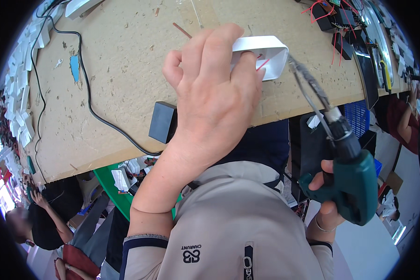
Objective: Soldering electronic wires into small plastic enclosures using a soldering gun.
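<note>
My left hand (214, 95) reaches over the worktable and grips a white plastic housing (279, 60), with some fingers inside its open side. A short red wire (262, 65) shows within the housing. At the right, my right hand (329, 211) is wrapped round the handle of a green pistol-shaped soldering gun (359, 191), fingers at its trigger. Its long metal tip and a thin side tube point up-left, the end close to the housing's right edge; whether they touch, I cannot tell. A black box (163, 122) sits beside my left wrist.
A black cable (84, 77) curves along the left of the worktable (126, 51). White housings (18, 102) are heaped at the far left. Black parts with red wires (338, 21) lie at the back right. A green bin (109, 184) stands below the edge. Other people sit on both sides.
</note>
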### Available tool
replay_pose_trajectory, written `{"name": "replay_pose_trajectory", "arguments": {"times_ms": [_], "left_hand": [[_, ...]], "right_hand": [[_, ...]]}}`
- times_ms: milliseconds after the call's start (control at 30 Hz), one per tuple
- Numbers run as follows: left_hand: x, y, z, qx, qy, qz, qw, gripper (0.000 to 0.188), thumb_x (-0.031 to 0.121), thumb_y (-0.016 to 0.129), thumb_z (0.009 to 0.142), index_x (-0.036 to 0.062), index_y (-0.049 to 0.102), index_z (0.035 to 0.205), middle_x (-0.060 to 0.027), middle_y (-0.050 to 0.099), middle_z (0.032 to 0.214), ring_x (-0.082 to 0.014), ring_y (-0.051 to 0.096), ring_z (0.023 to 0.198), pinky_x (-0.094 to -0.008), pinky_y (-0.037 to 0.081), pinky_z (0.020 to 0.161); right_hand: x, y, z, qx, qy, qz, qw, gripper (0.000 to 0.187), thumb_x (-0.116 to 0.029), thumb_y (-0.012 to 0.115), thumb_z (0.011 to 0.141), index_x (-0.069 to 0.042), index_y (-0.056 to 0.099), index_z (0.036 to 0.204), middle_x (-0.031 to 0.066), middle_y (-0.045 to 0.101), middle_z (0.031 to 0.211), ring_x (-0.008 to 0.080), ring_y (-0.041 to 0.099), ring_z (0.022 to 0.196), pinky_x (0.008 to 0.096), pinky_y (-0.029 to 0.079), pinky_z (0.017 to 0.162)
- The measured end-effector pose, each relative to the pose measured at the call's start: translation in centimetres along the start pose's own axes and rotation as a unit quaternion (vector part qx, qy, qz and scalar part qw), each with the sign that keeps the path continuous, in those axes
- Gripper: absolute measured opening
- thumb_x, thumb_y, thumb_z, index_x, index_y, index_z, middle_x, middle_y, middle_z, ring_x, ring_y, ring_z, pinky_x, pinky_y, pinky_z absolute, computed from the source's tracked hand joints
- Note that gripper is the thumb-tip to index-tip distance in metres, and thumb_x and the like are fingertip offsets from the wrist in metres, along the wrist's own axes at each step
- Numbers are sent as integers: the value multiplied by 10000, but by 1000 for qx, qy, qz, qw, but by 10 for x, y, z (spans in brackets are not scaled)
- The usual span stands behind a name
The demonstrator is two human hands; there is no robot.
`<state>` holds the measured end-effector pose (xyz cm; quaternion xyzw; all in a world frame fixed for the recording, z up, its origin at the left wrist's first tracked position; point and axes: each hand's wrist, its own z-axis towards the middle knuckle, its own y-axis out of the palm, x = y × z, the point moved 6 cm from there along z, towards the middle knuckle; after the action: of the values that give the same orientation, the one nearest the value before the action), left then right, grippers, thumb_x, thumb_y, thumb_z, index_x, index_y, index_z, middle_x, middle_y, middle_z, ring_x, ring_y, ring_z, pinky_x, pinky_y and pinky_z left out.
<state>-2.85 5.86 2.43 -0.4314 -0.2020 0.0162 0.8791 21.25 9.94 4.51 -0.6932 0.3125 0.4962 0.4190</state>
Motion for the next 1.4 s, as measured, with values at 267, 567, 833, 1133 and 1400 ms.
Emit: {"name": "replay_pose_trajectory", "arguments": {"times_ms": [267, 567, 833, 1133, 1400], "left_hand": [[15, -8, -12, -27, 22, 13, 999, 343, 152, 746, 662, 193, 680, 996, -37, 486, 1140, -244, 434, 1028, -366, 286, 868], [16, -1, -12, -16, 80, 3, 997, 306, 189, 655, 630, 163, 657, 935, -5, 483, 1008, -182, 447, 968, -358, 271, 800], [7, -11, -16, 121, 120, -177, 969, 324, 66, 668, 570, 64, 643, 893, -9, 562, 745, -166, 537, 633, -278, 357, 636], [0, -17, -11, 87, 59, -127, 986, 255, 51, 707, 592, 86, 643, 837, -14, 565, 837, -170, 529, 756, -306, 323, 706], [1, -14, 4, 83, 23, -9, 996, 122, 102, 742, 673, 87, 670, 770, -46, 583, 954, -196, 511, 872, -317, 295, 809]], "right_hand": [[15, 41, 41, -166, -22, 324, 931, 919, -507, 655, 811, 43, 225, 1407, 338, 345, 1365, 217, 620, 758, 241, 544, 568], [9, 86, 76, -288, 24, 437, 852, 880, -451, 645, 832, 11, 193, 1429, 355, 272, 1384, 414, 433, 1243, 376, 590, 767], [12, 91, 77, -279, 56, 434, 855, 886, -484, 638, 827, 12, 210, 1423, 316, 352, 1351, 388, 430, 1260, 364, 567, 776], [19, 76, 80, -253, 22, 490, 834, 843, -452, 606, 861, -3, 185, 1437, 334, 296, 1394, 407, 412, 1268, 394, 560, 803], [18, 31, 53, -233, -61, 369, 898, 828, -454, 661, 826, 137, 341, 1309, 309, 440, 1287, 349, 586, 1069, 353, 586, 726]]}}
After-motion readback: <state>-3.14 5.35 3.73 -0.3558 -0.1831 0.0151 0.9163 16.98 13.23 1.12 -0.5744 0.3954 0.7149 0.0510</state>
